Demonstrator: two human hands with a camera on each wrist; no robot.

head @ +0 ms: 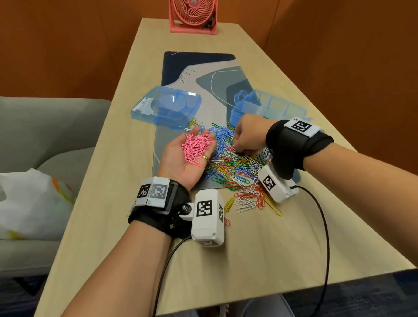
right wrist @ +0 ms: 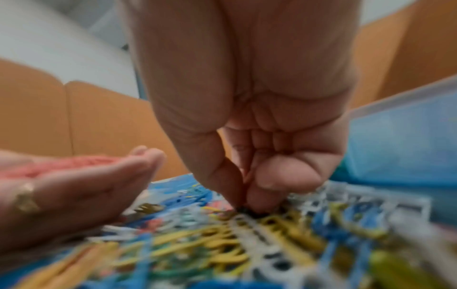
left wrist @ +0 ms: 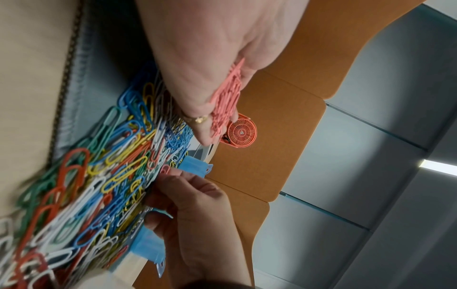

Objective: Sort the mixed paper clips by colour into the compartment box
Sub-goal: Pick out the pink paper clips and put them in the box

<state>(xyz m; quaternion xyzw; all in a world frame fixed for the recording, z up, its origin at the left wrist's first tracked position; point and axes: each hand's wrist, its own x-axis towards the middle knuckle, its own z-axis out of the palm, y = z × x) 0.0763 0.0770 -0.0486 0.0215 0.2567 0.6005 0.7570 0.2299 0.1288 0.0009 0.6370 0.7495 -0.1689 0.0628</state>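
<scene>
1. The desk [head: 246, 257] fills the centre of the head view; a patterned mat [head: 198, 70] is laid along its upper middle, and both boxes and most clips are kept on it.
2. The compartment box [head: 273, 106] stands open at centre right, just beyond the right hand [head: 249, 133]; its blue lid [head: 167, 107] lies at centre left.
3. The mixed paper clips [head: 236, 167] are spread in a heap at the middle of the frame, some spilling off the mat lower down.
4. The left hand [head: 188, 157] is held flat, palm up, just left of the heap, fingers straight, as a tray for the pink clips [head: 196, 148].
5. The right-hand grip is closed in a fingertip pinch down in the heap; which clip is pinched cannot be told.
6. One pink clip at a time is best lifted clear so that no neighbours are dragged, and the left palm is best kept level until it is emptied into one compartment.
</scene>
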